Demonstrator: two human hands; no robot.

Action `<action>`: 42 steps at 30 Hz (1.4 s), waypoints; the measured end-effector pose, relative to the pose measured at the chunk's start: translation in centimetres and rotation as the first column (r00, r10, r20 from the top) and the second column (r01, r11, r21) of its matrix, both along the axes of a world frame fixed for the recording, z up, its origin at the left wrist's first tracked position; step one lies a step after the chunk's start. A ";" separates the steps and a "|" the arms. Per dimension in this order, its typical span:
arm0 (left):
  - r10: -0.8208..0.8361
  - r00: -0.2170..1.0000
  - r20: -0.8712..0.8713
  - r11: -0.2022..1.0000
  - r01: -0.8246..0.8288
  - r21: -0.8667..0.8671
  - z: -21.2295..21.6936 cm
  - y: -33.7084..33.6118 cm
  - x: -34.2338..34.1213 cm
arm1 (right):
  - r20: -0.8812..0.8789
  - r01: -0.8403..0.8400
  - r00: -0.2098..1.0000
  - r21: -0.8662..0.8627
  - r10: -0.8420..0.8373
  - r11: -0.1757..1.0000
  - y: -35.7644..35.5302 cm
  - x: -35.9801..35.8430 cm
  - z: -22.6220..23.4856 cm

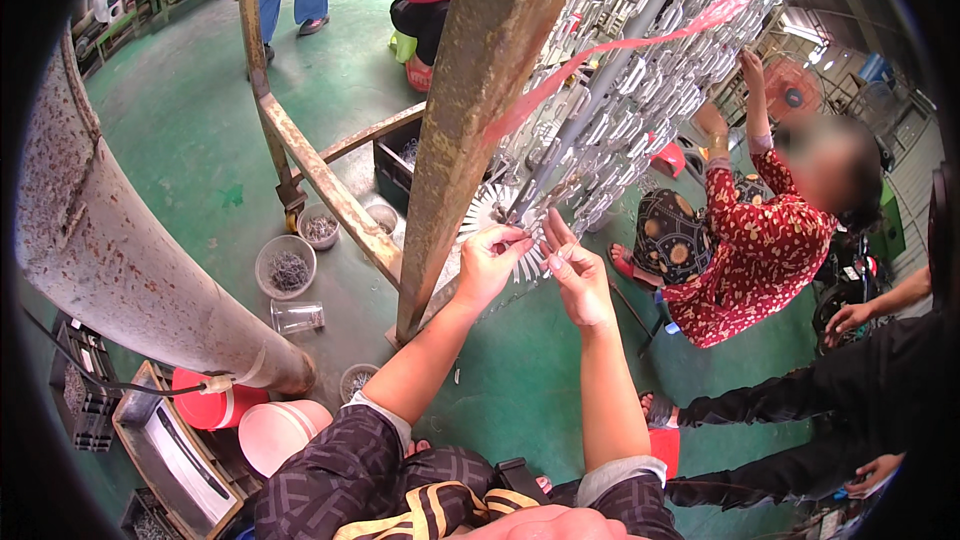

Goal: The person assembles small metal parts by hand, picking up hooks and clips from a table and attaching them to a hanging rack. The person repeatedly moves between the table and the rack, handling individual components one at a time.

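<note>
Green painted floor (190,130), scuffed, patchy. Rusty curved pipe (110,260) at left, rusty upright post (470,110) centre, slanted rusty bar (320,180) between. Small bowls of metal bits (286,266) on floor. Red and pink stools (250,420) lower left. Daylight upper right, red fan (795,92) there.

Green floor (200,130), rusty brown post (470,100), silvery metal pieces (640,90), pink ribbon (640,40)
</note>
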State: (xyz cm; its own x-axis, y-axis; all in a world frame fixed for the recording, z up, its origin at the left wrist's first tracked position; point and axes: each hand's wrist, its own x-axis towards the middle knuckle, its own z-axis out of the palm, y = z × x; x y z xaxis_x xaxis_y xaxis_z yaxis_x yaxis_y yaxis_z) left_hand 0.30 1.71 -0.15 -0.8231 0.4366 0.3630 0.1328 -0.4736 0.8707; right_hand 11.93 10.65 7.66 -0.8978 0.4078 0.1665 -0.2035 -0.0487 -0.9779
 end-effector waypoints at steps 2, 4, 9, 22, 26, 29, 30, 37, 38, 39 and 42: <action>0.002 1.000 -0.017 0.999 -0.001 0.045 -0.1 -0.2 0.1 | -0.018 -0.052 0.999 -0.049 0.051 0.997 -0.1 0.1 -0.2; -0.074 0.997 -0.003 0.997 0.074 0.001 0.4 -1.3 0.2 | -0.041 -0.088 0.995 -0.055 0.086 0.995 -0.3 0.2 -0.4; -0.124 0.992 0.000 0.992 0.124 0.009 0.9 -3.2 0.0 | -0.039 -0.111 0.993 0.001 0.111 0.994 -1.2 -0.8 0.0; -0.015 0.998 0.057 0.996 0.010 0.090 0.4 -3.4 -1.6 | -0.159 -0.159 0.976 -0.076 0.146 0.984 -0.5 -5.7 -1.5; 0.068 0.996 0.063 0.996 -0.071 0.051 0.5 -3.5 -1.6 | -0.163 -0.163 0.976 -0.124 0.142 0.979 -0.6 -5.8 -1.2; 0.011 0.997 0.074 0.999 -0.008 -0.047 -0.3 -3.5 -1.6 | -0.153 -0.174 0.977 -0.172 0.149 0.970 -0.5 -5.3 -1.7; -0.001 0.997 0.074 1.000 0.003 -0.031 -0.6 -3.4 -1.5 | -0.154 -0.179 0.976 -0.166 0.154 0.970 -0.4 -5.1 -1.8; -0.045 0.998 0.037 0.997 0.047 -0.062 -1.8 -3.0 -1.0 | -0.129 -0.150 0.983 -0.125 0.134 0.981 -0.2 -3.2 -1.2; -0.049 0.998 0.035 0.996 0.052 -0.074 -1.7 -2.9 -0.8 | -0.125 -0.151 0.983 -0.118 0.136 0.982 -0.1 -3.0 -0.8; -0.087 0.995 0.049 0.993 0.091 -0.077 -1.6 -3.0 -0.8 | -0.122 -0.147 0.984 -0.115 0.133 0.982 0.0 -2.8 -0.7; -0.183 0.980 0.082 0.978 0.190 -0.086 -1.4 -3.3 -0.8 | -0.111 -0.147 0.984 -0.087 0.137 0.985 0.1 -2.3 -0.4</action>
